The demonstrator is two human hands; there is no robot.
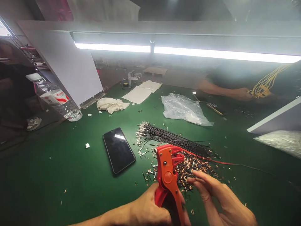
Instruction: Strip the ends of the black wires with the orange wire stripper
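Observation:
My left hand (pixel 148 210) is wrapped around the handles of a red-orange wire stripper (pixel 168 177), held upright with its jaws toward the right. To the right of the tool, my right hand (pixel 218 197) has thumb and index fingertips close together in a pinch. A thin dark line shows between them, too small to make out. Beyond the stripper lies a bundle of black wires (pixel 169 136) with silvery terminals at the left ends. A heap of wire scraps (pixel 197 166), black with coppery bits, lies behind the fingertips. A red strip (pixel 218 162) runs rightward past the heap.
A black phone (pixel 119 150) lies left of the wires on the green table (pixel 77 175). Farther back are a plastic bag (pixel 183 108), a cloth (pixel 112 104), white paper (pixel 142 91) and a tilted water bottle (pixel 56 99). Across the table, another person's hand (pixel 242 94) holds yellow wires (pixel 264 84).

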